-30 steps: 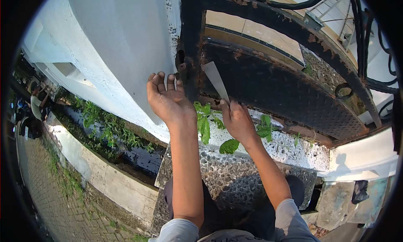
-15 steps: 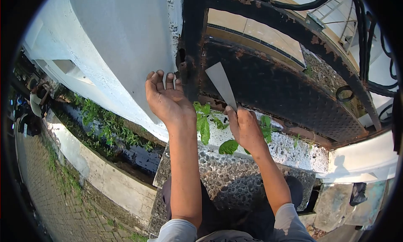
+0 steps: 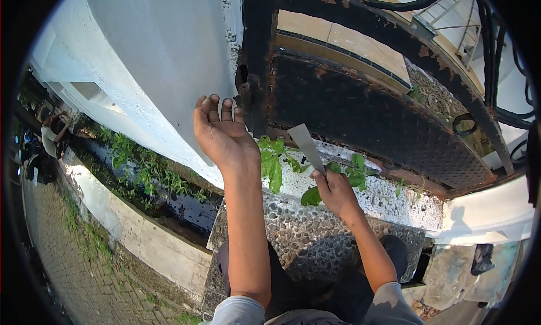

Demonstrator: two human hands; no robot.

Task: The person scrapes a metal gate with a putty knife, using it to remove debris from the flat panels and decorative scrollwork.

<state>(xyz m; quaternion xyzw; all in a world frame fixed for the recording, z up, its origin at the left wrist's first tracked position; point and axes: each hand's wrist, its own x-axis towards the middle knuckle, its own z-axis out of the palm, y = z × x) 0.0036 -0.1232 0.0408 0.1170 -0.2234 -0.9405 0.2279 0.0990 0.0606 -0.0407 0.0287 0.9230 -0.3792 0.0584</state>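
My right hand [image 3: 340,194] grips a putty knife [image 3: 306,145], its broad metal blade angled up and left over the foot of the rusty black metal gate [image 3: 360,111]. Palm up, my left hand [image 3: 225,134] is empty, with its fingers apart and slightly curled. Its fingertips are close to the gate's edge post [image 3: 256,94], beside the white wall [image 3: 152,60]. Green leafy weeds [image 3: 273,167] grow along the white, paint-flecked ledge [image 3: 389,204] below the gate, between and around my hands.
Below me is a pebbled step [image 3: 307,240]. To the left runs a ditch with plants [image 3: 141,167], bordered by a low concrete wall [image 3: 146,237] and a paved path [image 3: 73,257]. Another person [image 3: 51,134] is at the far left. Black cables [image 3: 490,60] hang at the upper right.
My right hand has drawn the putty knife down and slightly right, away from the gate's panel toward the ledge. My left hand has barely moved.
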